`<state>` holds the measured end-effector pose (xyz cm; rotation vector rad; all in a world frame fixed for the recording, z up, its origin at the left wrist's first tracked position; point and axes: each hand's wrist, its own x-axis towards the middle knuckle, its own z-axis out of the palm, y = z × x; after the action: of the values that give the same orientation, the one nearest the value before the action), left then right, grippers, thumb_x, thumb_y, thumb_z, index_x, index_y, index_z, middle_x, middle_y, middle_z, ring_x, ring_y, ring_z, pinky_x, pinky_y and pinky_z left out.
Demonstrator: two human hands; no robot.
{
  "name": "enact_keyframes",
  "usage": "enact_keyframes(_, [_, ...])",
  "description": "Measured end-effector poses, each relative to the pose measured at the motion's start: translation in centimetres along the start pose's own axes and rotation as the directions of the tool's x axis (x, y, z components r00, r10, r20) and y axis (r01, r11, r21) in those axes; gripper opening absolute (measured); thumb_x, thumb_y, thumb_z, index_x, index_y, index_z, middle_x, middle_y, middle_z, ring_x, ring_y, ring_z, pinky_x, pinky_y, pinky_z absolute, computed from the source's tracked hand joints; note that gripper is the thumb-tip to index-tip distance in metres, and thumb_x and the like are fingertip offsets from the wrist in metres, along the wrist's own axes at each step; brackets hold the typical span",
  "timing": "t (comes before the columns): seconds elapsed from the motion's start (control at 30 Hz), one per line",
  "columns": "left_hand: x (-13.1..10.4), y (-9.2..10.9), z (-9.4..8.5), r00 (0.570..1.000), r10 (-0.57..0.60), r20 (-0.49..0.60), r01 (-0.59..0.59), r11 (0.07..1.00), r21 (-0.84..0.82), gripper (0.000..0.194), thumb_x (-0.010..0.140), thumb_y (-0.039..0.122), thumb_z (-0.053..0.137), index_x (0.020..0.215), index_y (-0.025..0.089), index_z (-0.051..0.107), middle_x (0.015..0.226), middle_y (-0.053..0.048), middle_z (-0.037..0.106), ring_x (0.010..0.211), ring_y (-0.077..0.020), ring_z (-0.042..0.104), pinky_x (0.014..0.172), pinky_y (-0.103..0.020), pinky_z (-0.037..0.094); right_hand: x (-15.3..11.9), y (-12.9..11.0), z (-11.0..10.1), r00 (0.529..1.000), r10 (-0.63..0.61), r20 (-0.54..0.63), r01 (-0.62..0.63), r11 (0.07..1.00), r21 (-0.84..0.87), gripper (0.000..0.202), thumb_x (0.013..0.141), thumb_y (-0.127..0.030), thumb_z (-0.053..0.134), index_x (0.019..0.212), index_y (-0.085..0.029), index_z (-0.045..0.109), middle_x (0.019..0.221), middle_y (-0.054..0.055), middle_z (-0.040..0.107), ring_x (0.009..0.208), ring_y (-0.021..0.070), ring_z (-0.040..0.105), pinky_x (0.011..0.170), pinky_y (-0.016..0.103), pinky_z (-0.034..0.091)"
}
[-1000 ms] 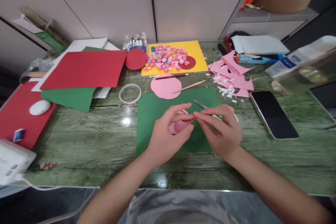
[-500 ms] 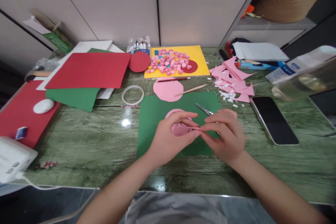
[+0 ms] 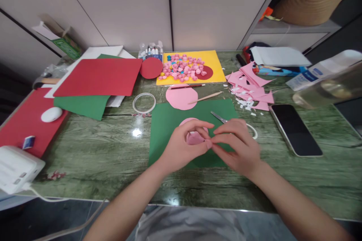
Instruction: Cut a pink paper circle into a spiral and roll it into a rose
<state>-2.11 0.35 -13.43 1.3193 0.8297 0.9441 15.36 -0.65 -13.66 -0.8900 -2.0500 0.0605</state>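
Over a green sheet [image 3: 169, 120], my left hand [image 3: 185, 141] pinches a piece of pink paper [image 3: 195, 138] between thumb and fingers. The fingertips of my right hand [image 3: 239, 143] are pressed together at the same paper's edge, touching my left fingertips. Part of a round pink paper [image 3: 190, 121] shows behind my left fingers. Scissors [image 3: 218, 116] lie partly under my right hand, with one white handle loop showing to its right. A pink paper disc [image 3: 181, 98] and a pointed wooden stick [image 3: 206, 97] lie beyond the green sheet.
Small pink rolls [image 3: 183, 68] cover a yellow sheet [image 3: 217, 60] at the back. Pink scraps [image 3: 251, 86] and a phone [image 3: 295, 130] lie right. To the left are a tape ring [image 3: 134, 103], red paper [image 3: 98, 77], a white mouse [image 3: 51, 114] and a white charger [image 3: 21, 167].
My right hand has shifted slightly left, uncovering the scissors' white handle. The pink strip that stuck out between my fingertips is now mostly hidden. The view has shifted a little.
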Motion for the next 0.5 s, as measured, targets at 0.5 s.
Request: enact_keyframes(0.5, [0.12, -0.17, 0.01, 0.988, -0.155, -0.013, 0.147, 0.957, -0.248, 0.034, 0.071, 0.018, 0.072, 0.103, 0.02, 0.061, 0.079, 0.0, 0.063, 0.074, -0.0095, 0.058, 0.071, -0.022, 0.047, -0.28, -0.65, 0.17, 0.985, 0.171, 0.026, -0.173, 0.978, 0.115, 0.025, 0.081, -0.007, 0.06, 0.099, -0.022, 0.068, 0.091, 0.006, 0.064, 0.083, 0.0172, 0.061, 0.073, 0.032, 0.049])
